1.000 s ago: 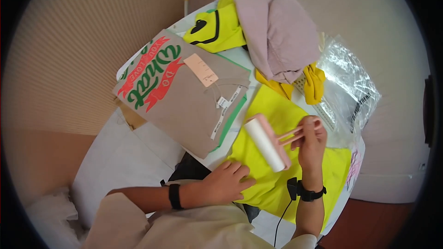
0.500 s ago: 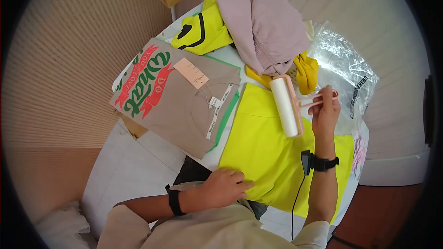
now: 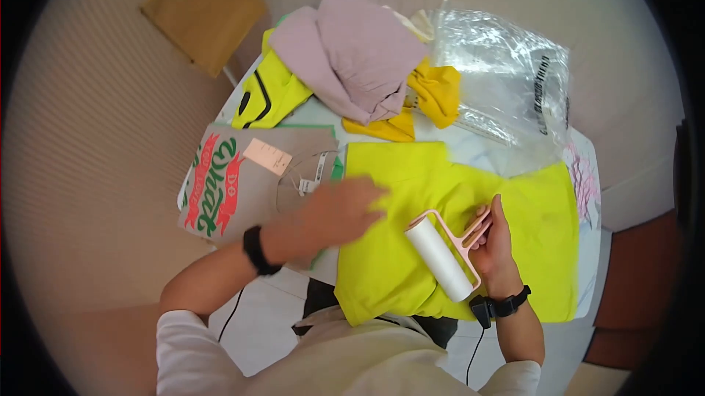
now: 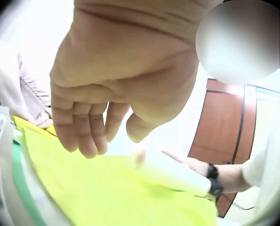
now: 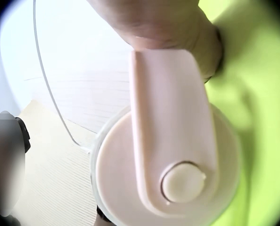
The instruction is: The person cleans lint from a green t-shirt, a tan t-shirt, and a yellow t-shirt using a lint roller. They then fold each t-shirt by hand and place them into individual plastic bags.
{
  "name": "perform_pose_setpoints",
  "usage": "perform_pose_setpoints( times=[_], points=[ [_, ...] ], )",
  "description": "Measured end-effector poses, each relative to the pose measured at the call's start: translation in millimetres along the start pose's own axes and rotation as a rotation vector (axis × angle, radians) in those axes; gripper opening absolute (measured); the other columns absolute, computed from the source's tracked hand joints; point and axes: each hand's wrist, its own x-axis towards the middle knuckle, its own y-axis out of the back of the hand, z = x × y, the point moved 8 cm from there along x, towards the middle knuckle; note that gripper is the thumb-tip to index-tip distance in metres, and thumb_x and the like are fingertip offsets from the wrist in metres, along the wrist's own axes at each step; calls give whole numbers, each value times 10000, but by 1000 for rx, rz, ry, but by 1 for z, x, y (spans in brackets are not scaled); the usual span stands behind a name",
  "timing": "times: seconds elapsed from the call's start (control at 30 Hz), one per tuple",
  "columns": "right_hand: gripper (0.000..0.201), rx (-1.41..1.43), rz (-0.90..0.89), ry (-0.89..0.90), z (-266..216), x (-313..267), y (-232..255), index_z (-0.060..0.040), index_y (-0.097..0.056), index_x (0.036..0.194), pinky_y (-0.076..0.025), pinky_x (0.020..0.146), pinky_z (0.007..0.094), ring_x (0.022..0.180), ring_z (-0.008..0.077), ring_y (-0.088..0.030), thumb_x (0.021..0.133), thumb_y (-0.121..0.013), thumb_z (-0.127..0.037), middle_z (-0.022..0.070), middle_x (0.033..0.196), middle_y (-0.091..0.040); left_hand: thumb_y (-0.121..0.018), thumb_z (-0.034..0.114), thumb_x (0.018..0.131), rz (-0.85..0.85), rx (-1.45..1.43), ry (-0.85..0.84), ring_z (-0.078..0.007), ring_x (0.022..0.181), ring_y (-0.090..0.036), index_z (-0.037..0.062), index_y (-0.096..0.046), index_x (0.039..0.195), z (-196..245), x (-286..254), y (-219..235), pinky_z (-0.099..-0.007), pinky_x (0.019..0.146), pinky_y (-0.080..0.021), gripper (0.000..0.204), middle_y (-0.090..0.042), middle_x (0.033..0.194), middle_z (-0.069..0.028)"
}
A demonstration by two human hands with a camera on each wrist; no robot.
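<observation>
My right hand holds a pink-framed lint roller by its handle, the white cylinder slanting over a bright yellow garment spread on the table. In the right wrist view the round pink end of the roller fills the middle, with part of the hand above it. My left hand hovers over the left side of the yellow garment, blurred in the head view. Seen from its wrist, the left hand has loosely bent fingers and nothing in it.
Left of the yellow garment lies a folded taupe T-shirt with a paper tag. Behind are a mauve garment, a mustard cloth and a clear plastic bag. A cardboard box stands beyond the table.
The left hand has lifted off the yellow garment's near edge and moved forward. The roller has come back toward the body from the garment's far part. The head view has shifted.
</observation>
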Motion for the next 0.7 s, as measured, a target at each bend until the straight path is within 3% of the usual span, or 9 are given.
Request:
perform_pose_setpoints(
  times=[0.07, 0.17, 0.27, 0.37, 0.47, 0.57, 0.67, 0.7],
  points=[
    [478, 44, 8, 13, 2, 3, 4, -141, -608, 843, -320, 370, 260, 379, 89, -368, 1076, -524, -550, -27, 545, -485, -745, 274, 908, 196, 168, -31, -377, 1038, -663, 65, -648, 1310, -28, 42, 11, -481, 899, -546, 463, -666, 1160, -168],
    [464, 4, -78, 73, 1, -1, 2, -127, -614, 877, -349, 372, 258, 382, 102, -414, 1083, -518, -532, -2, 568, -542, -780, 278, 865, 283, 383, -51, -365, 997, -670, 66, -668, 1253, -56, 84, 10, -476, 871, -539, 455, -685, 1107, -147],
    [462, 64, -150, 70, 2, 3, 6, -116, -623, 888, -374, 374, 260, 387, 110, -445, 1088, -514, -518, 23, 588, -583, -810, 265, 828, -47, 345, 142, -385, 943, -663, 51, -684, 1178, -81, 103, -12, -464, 822, -525, 429, -703, 1023, -124],
    [463, 139, -214, 107, 0, 1, 7, -106, -627, 892, -395, 384, 259, 392, 112, -459, 1086, -520, -514, 41, 596, -597, -820, 224, 809, -56, 269, 109, -347, 882, -666, 71, -716, 1041, -84, 104, -14, -446, 756, -512, 297, -701, 958, -94],
    [464, 240, -296, 86, 4, 5, 12, -103, -629, 894, -395, 396, 255, 402, 110, -453, 1082, -528, -515, 46, 601, -587, -768, 219, 872, 323, 616, -384, -282, 873, -685, 128, -712, 922, -7, 77, 13, -441, 712, -504, 118, -669, 852, -68],
    [469, 267, -323, 100, 1, 1, 9, -99, -633, 900, -388, 407, 248, 415, 108, -441, 1080, -530, -519, 45, 611, -577, -771, 183, 875, 67, 429, -657, -266, 838, -676, 126, -705, 888, 43, 32, -3, -433, 696, -505, 88, -629, 797, -46],
    [470, 249, -294, 97, 1, 2, 11, -99, -632, 900, -379, 410, 248, 421, 107, -428, 1082, -526, -519, 42, 617, -569, -791, 186, 871, -247, 276, -350, -293, 866, -669, 113, -709, 926, 14, 5, -26, -421, 718, -515, 123, -650, 858, -46],
    [469, 246, -297, 89, 0, 2, 9, -99, -632, 899, -378, 410, 247, 421, 106, -428, 1082, -527, -518, 42, 617, -569, -798, 191, 868, -158, 213, -235, -297, 838, -667, 103, -716, 937, 4, 9, -18, -414, 708, -517, 138, -653, 851, -49]
  ],
)
